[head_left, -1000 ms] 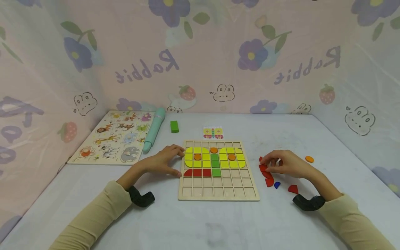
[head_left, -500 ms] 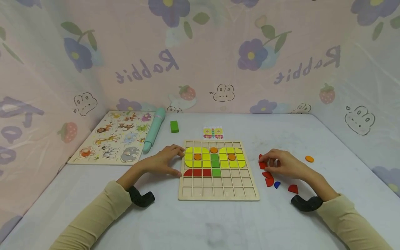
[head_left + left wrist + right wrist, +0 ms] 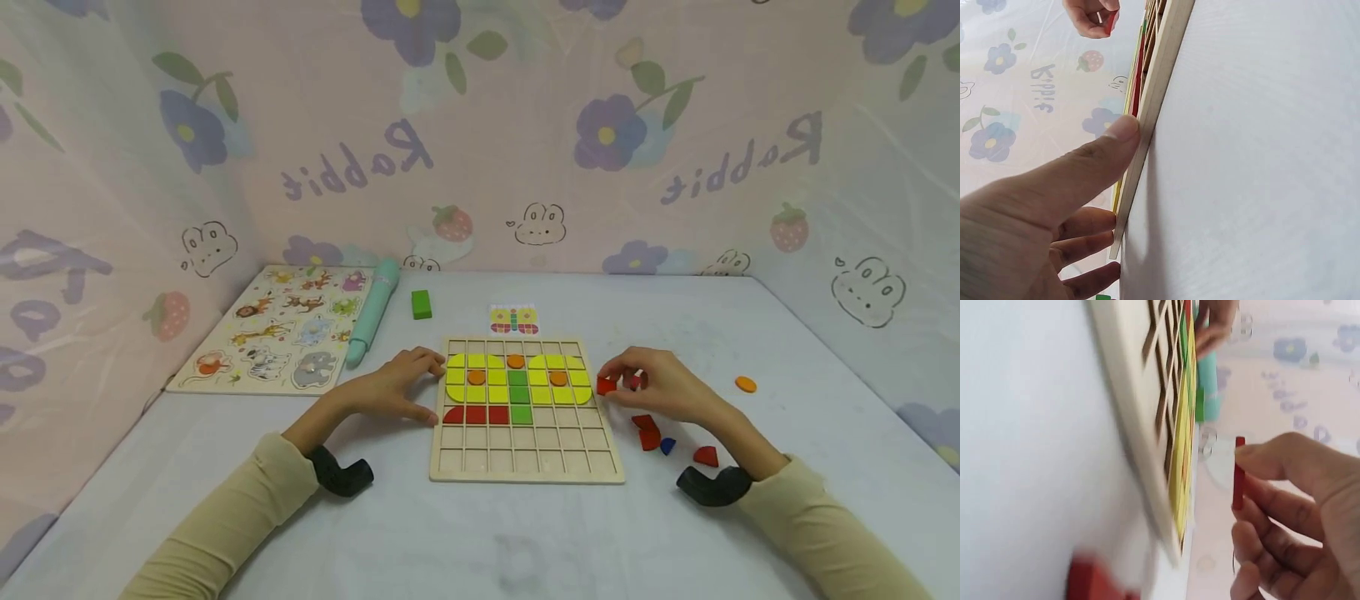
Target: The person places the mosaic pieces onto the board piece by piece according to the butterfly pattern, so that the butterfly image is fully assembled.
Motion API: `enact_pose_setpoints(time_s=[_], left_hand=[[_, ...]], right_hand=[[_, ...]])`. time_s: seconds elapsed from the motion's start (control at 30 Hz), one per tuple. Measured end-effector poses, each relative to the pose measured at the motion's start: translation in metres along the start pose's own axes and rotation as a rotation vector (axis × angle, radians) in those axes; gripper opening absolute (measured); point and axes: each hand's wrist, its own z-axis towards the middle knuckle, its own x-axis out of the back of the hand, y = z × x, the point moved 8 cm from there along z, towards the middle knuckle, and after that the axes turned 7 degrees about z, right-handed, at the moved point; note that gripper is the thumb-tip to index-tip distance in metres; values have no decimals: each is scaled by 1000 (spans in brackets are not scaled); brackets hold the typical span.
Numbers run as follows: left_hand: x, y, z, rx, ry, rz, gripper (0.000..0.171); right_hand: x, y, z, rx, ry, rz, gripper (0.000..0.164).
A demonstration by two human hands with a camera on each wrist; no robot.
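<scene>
My right hand (image 3: 660,385) pinches a red tile (image 3: 1239,474) between thumb and fingertips, raised just off the right edge of the wooden grid board (image 3: 525,460). A second bit of red shows behind those fingers in the head view; whether it is held or lies on the table, I cannot tell. My left hand (image 3: 390,385) rests at the board's left edge, its thumb (image 3: 1124,128) touching the rim and its fingers loosely extended. On the board sit yellow tiles (image 3: 456,393), orange discs (image 3: 516,361), green squares (image 3: 519,395) and a row of red tiles (image 3: 476,415).
Right of the board lie loose red pieces (image 3: 648,435), a blue piece (image 3: 667,447), another red piece (image 3: 706,456) and an orange disc (image 3: 746,384). Behind it are a pattern card (image 3: 514,318) and green block (image 3: 422,304). An animal puzzle (image 3: 281,333) and teal stick (image 3: 372,312) stand left.
My right hand has picked a red tile from the loose pieces and carried it left, up to the board's right edge. The left hand stays at the board.
</scene>
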Motion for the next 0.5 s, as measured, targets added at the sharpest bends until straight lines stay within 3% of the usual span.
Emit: enact_pose_setpoints(time_s=[0.23,0.5], left_hand=[[-2,-1,2,0,3,7,62],[-2,-2,2,-6,3,6,62]], right_hand=[[-28,-39,20,22,-26,82,26],[-54,-45,25,24,-78,92,24]])
